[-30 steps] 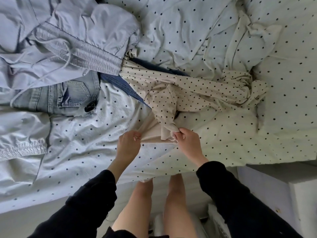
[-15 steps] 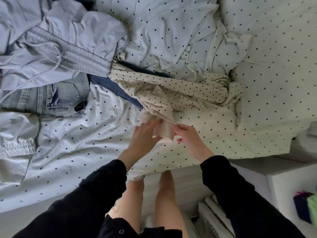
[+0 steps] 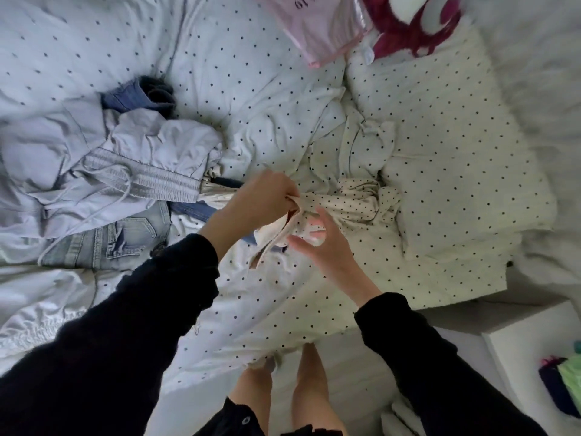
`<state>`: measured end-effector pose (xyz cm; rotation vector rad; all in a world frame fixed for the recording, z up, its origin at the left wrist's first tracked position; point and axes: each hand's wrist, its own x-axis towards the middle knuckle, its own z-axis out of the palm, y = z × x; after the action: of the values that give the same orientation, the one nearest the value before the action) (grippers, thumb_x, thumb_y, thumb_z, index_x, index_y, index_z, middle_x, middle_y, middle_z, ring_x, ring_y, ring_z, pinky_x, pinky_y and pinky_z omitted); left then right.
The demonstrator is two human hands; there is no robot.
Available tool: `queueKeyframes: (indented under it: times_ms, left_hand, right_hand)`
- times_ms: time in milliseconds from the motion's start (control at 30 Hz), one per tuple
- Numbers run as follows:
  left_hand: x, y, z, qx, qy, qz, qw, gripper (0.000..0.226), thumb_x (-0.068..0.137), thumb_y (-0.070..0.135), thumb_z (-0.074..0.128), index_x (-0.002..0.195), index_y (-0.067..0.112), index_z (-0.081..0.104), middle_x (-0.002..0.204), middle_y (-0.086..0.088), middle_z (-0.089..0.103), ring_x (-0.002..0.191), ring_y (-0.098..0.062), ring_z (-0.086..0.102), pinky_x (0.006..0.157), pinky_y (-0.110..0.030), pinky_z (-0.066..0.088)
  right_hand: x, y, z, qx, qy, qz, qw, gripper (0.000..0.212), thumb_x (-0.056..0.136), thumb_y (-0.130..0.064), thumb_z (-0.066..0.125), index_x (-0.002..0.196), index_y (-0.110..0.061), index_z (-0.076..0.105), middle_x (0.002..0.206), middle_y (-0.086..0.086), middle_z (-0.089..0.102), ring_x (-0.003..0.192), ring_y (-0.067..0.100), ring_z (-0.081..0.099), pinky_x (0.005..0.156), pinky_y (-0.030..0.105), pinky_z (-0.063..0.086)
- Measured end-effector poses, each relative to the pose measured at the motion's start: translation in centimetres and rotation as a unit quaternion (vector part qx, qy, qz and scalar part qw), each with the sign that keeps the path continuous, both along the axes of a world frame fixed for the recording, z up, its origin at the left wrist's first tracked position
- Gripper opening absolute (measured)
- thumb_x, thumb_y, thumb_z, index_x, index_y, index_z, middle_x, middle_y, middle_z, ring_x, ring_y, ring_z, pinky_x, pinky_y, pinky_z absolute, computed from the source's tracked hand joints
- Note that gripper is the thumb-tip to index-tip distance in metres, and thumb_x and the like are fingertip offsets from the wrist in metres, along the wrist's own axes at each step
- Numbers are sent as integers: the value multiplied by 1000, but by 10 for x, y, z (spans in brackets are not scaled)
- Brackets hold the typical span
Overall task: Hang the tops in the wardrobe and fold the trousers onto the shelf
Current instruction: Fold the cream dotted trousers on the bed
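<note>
On the bed: a white duvet with small black dots (image 3: 251, 73) carries everything; the person stands at its near edge.
Heap at left: pale lilac trousers with an elastic drawstring waistband (image 3: 125, 158) lie on top of light blue denim jeans (image 3: 125, 237), well apart from the right hand.
Task's thing: a cream fabric top with small dark dots (image 3: 352, 199) lies crumpled at mid-bed, its bulk bunched just right of and beyond both hands.
Long axis: the top runs roughly left to right, from under the lilac waistband to the bunched end at right; a lifted strip hangs down toward the person.
Left hand (image 3: 267, 196): fingers curled, pinching the raised edge of the top; it is the nearer hand, already on the cloth.
Right hand (image 3: 317, 243): fingers spread and relaxed, holding nothing, just below and right of the pinched strip; whether a fingertip touches it I cannot tell.
Coming move, as I judge: the right hand takes the cloth just beyond its fingers.
</note>
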<state>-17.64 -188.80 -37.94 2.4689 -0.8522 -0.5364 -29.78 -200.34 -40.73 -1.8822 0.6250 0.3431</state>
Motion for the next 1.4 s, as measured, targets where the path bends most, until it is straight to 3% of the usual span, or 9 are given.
queueKeyframes:
  times_ms: [67, 200, 300, 400, 633, 900, 1067, 1133, 1400]
  left_hand:
    - [8, -16, 27, -38, 14, 23, 999, 17, 86, 23, 64, 94, 11, 74, 85, -5, 69, 80, -18, 57, 71, -25, 43]
    - [16, -41, 77, -90, 39, 30, 995, 21, 81, 18, 70, 96, 5, 74, 90, -11, 71, 86, -20, 60, 68, -19, 41]
    - [26, -41, 102, -107, 42, 42, 992, 24, 80, 17, 73, 100, 5, 73, 97, -9, 71, 87, -19, 61, 59, -9, 38]
    - [40, -28, 125, -107, 16, 60, 992, 20, 81, 18, 72, 98, 8, 74, 86, 1, 68, 71, -9, 55, 56, 1, 35]
    - [63, -7, 159, -128, -62, 100, 985, 18, 93, 20, 57, 96, 7, 70, 93, -4, 65, 85, -16, 52, 63, -20, 32]
    - [87, 16, 224, -187, -116, 171, 960, 19, 93, 19, 56, 98, 7, 69, 87, -3, 60, 89, -20, 53, 66, -19, 30]
    - [100, 21, 296, -246, -183, 218, 927, 21, 92, 18, 59, 101, 4, 71, 95, -11, 67, 92, -25, 57, 70, -22, 34]
    - [107, 21, 328, -276, -204, 233, 910, 22, 91, 20, 60, 105, 6, 70, 96, -12, 67, 89, -22, 56, 70, -21, 34]
    - [126, 16, 476, -385, -333, 239, 827, 23, 86, 21, 66, 98, 2, 72, 80, -9, 61, 77, -19, 53, 57, -24, 35]
  right_hand:
    - [10, 1, 19, -15, -16, -30, 999, 80, 76, -45, 73, 141, -30, 29, 122, -16, 51, 108, 6, 51, 94, 26, 40]
    - [24, -3, 49, -85, -62, -53, 993, 32, 85, -37, 64, 110, -25, 48, 87, -16, 59, 72, 7, 58, 66, 20, 46]
    - [32, -19, 53, -220, -48, -51, 973, 26, 94, -29, 50, 108, -8, 58, 94, 6, 65, 90, 26, 61, 83, 36, 47]
    - [36, -51, 67, -280, -31, -37, 959, 20, 96, -29, 47, 88, -14, 57, 77, 3, 59, 80, 26, 56, 81, 38, 46]
    - [64, -99, 130, -453, -74, 54, 887, 19, 84, -9, 42, 68, -19, 47, 58, -5, 42, 65, 24, 47, 70, 35, 39]
    - [108, -123, 219, -361, -245, 30, 899, 12, 80, -7, 62, 70, -9, 67, 64, 6, 61, 65, 23, 54, 55, 27, 35]
    - [130, -128, 310, -193, -347, -8, 918, 19, 80, -9, 71, 63, -14, 65, 54, -14, 56, 52, -6, 46, 50, 12, 32]
    - [137, -129, 349, -174, -388, -9, 905, 12, 80, -6, 70, 69, -8, 65, 59, -8, 57, 48, -4, 47, 49, 11, 35]
    - [169, -143, 518, -129, -510, 0, 850, 26, 87, -13, 64, 92, 12, 65, 87, 17, 64, 80, 20, 56, 76, 38, 48]
